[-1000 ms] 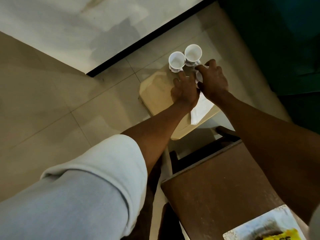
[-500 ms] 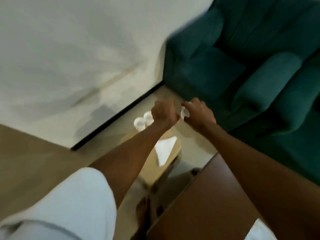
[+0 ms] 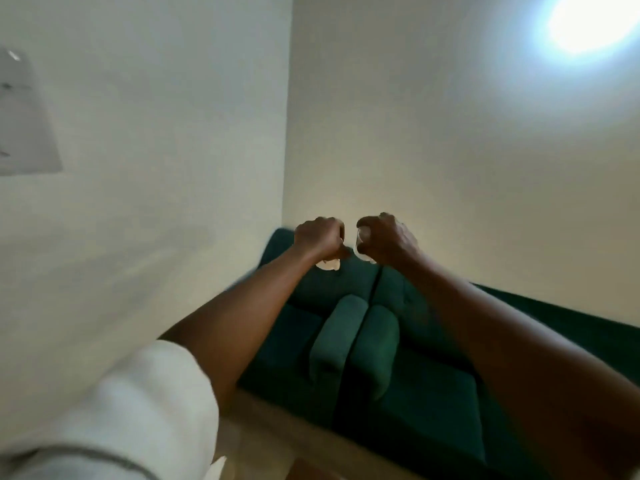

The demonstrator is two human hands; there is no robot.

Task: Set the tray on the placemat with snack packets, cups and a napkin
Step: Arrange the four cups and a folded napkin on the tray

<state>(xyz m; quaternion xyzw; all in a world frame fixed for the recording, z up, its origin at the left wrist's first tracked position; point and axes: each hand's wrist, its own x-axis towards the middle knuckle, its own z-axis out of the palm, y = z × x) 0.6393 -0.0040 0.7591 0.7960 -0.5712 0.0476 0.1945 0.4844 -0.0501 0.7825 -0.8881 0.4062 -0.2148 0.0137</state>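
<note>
You have a bright light [image 3: 585,19] in the top right corner; its glare blows out to white with a bluish halo and washes over the wall [image 3: 450,133] around it. Away from it the room is dim and warm-toned; the green sofa [image 3: 398,393] sinks almost to black in its folds. Motion blur softens the whole frame; your left hand [image 3: 318,237], right hand [image 3: 384,237] and what they grip, the left cup [image 3: 327,265] and right cup [image 3: 360,245], are smeared. The white sleeve [image 3: 121,410] is out of focus; the wall corner leans with wide-angle distortion.
</note>
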